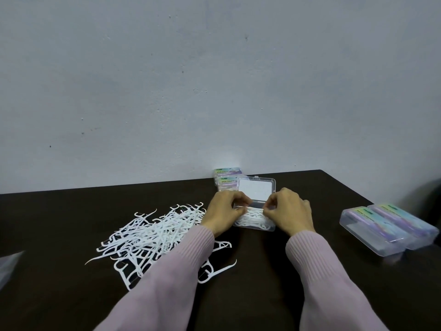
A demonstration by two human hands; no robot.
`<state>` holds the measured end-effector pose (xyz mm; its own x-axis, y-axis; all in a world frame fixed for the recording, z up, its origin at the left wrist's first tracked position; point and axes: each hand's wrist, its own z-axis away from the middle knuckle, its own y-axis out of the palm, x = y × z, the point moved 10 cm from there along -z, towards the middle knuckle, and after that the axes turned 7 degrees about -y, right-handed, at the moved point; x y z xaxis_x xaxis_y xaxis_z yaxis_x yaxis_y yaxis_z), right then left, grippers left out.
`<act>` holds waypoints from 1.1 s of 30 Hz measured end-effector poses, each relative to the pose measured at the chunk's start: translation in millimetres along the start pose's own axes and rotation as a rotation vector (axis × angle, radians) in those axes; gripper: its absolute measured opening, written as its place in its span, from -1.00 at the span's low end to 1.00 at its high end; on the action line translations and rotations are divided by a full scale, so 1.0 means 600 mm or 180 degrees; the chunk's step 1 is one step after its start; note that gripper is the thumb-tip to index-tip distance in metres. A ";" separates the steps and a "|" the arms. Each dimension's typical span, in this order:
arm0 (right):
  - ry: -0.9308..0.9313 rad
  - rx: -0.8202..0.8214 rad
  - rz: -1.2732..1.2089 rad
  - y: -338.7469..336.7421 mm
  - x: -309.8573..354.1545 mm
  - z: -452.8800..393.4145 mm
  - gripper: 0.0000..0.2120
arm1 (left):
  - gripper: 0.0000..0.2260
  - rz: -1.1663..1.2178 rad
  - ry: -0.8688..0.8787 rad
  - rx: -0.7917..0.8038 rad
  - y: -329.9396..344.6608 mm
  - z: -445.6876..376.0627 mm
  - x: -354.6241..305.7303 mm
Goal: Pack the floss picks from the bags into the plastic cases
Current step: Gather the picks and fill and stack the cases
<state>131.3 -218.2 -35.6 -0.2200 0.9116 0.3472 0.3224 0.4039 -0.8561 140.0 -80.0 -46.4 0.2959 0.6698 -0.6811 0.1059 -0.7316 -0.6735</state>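
A clear plastic case [256, 191] stands open on the dark table, its lid tilted up toward the wall. White floss picks [254, 219] fill its lower tray. My left hand [223, 212] and my right hand [290, 211] sit at either side of the tray, fingers curled, each pinching the picks at the tray's far edge. A loose heap of white floss picks [157, 237] lies on the table to the left, partly under my left sleeve.
Two closed cases with colourful labels [391, 228] lie at the right. Two more labelled cases [226, 179] stand stacked against the wall behind the open one. A clear bag's corner [9, 263] shows at the left edge. The table's far edge meets the grey wall.
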 end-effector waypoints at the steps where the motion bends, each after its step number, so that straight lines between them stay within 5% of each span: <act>1: -0.0010 -0.0032 0.0079 -0.002 0.001 0.001 -0.87 | -0.80 -0.0036 0.0043 -0.0023 0.000 0.001 -0.002; 7: -0.0253 0.0056 0.0029 -0.003 0.017 -0.001 -0.90 | -0.75 -0.0001 0.0141 -0.0364 -0.018 0.004 -0.009; 33: -0.0478 0.0375 0.0257 0.020 0.028 0.000 -0.82 | -0.72 -0.0979 0.0278 -0.0089 0.008 0.010 -0.019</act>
<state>131.5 -198.1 -39.9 -0.3355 0.9154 0.2223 0.2365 0.3103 -0.9207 131.4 -90.2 -43.5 0.3260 0.8476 -0.4187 0.2287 -0.5004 -0.8350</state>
